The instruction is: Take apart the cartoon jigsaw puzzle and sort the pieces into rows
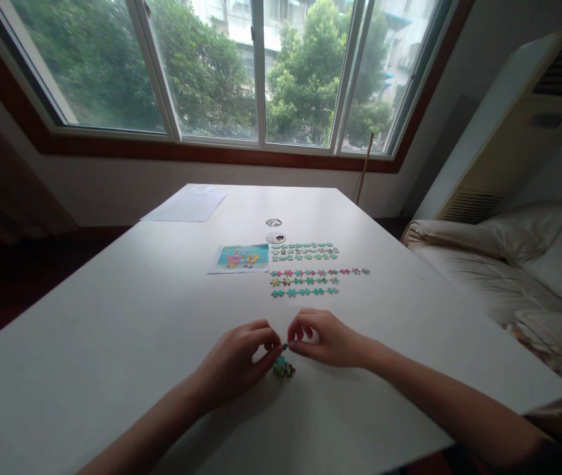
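Between the fingertips of both hands is a small green jigsaw puzzle piece (pixel 285 346), partly covered by the fingers. My left hand (pixel 239 353) pinches it from the left, thumb below and fingers curled. From the right, my right hand (pixel 328 336) pinches at its other edge with thumb and forefinger. Just under the fingertips lies a small heap of jigsaw pieces (pixel 283 369), green with yellow and dark bits. Farther up the table, loose jigsaw pieces (pixel 305 291) are laid out in several rows, mostly green, some pink or yellow.
A cartoon picture sheet (pixel 241 257) lies left of the rows on the white table (pixel 113 316). Two round black-and-white items (pixel 274 223) sit beyond it. White paper (pixel 185 206) rests at the far left corner. A cream sofa (pixel 513 264) stands to the right.
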A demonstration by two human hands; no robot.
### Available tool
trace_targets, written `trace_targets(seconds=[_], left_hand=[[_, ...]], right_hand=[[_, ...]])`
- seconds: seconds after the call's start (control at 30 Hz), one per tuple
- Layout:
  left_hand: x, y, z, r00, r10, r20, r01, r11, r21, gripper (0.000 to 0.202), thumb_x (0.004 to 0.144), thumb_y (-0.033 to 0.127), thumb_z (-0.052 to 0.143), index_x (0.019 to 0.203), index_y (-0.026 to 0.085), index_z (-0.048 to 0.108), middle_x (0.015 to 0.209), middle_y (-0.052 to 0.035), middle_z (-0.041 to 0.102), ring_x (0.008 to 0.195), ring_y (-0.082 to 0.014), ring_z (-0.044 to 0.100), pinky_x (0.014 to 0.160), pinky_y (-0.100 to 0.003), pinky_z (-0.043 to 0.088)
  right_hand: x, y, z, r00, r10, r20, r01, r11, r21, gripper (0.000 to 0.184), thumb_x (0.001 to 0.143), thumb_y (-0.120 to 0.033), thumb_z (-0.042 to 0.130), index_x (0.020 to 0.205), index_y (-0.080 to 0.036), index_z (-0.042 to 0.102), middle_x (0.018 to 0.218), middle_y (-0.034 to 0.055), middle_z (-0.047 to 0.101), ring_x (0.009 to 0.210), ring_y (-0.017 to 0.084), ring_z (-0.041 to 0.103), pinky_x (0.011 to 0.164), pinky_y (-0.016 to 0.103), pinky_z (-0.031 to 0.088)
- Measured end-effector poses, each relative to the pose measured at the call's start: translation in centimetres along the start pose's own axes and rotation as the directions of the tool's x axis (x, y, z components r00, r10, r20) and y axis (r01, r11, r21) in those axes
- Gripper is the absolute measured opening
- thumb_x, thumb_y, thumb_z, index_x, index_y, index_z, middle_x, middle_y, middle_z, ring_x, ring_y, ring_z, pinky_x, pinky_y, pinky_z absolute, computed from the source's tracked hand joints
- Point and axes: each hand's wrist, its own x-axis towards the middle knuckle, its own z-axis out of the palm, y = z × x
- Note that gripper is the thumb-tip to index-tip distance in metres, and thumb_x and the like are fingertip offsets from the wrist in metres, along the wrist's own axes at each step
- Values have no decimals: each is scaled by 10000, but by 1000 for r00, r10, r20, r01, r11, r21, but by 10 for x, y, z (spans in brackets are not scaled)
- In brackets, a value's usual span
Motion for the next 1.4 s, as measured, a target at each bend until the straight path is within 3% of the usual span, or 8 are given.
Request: trace_targets(seconds=[0.23, 0.5, 0.67, 0.8, 1.17, 1.33, 1.4], left_hand=[[3, 0, -3, 992, -77, -98, 74, 997, -33, 168, 804, 228, 462, 710, 160, 583, 626, 11, 530, 521, -81, 442, 507, -184, 349], [4, -2, -4, 986, -107, -125, 103, 994, -38, 214, 830, 290, 445, 736, 162, 589, 618, 14, 544, 503, -81, 447, 504, -183, 355], [1, -13, -5, 990, -72, -120, 84, 991, 101, 178, 830, 239, 420, 767, 177, 575, 699, -1, 572, 558, -95, 479, 551, -199, 362], [-2, -20, -4, 996, -60, -73, 76, 968, 239, 156, 820, 206, 410, 793, 202, 564, 759, 10, 583, 532, -87, 471, 552, -210, 349], [-2, -21, -4, 997, -59, -49, 69, 969, 238, 164, 819, 210, 411, 801, 203, 574, 743, 8, 589, 555, -91, 493, 552, -195, 354], [-3, -21, -3, 997, -63, -51, 73, 974, 214, 181, 824, 224, 412, 800, 200, 590, 735, 1, 593, 569, -95, 499, 558, -194, 359], [-3, -21, -3, 996, -67, -50, 77, 974, 212, 182, 825, 227, 413, 802, 201, 592, 740, 1, 596, 571, -95, 500, 562, -195, 360]], right_hand=[[2, 2, -2, 993, 95, -63, -90, 993, 81, 160, 799, -297, 512, 801, -156, 589, 674, -1, 544, 600, 91, 467, 568, 209, 382], [4, 8, -8, 979, 115, -169, -100, 990, 96, 158, 792, -293, 519, 743, -155, 581, 622, -19, 522, 565, 78, 438, 538, 197, 354], [4, 22, -22, 923, 195, -332, -173, 980, 96, 204, 795, -333, 513, 721, -150, 563, 596, -21, 502, 549, 81, 409, 520, 202, 328], [3, 28, -31, 901, 209, -381, -183, 978, 102, 244, 795, -367, 509, 698, -147, 547, 590, -22, 483, 551, 83, 387, 518, 206, 318], [3, 28, -35, 915, 162, -370, -169, 986, 14, 260, 815, -377, 477, 701, -152, 538, 590, -19, 487, 558, 85, 412, 531, 204, 329], [-2, 40, -60, 959, 100, -266, -168, 954, -247, 205, 817, -325, 475, 736, -160, 567, 656, 4, 545, 582, 95, 448, 566, 212, 340], [-8, 52, -75, 963, 140, -231, -217, 909, -356, 199, 814, -320, 472, 745, -167, 578, 682, 14, 565, 597, 105, 467, 579, 220, 339]])
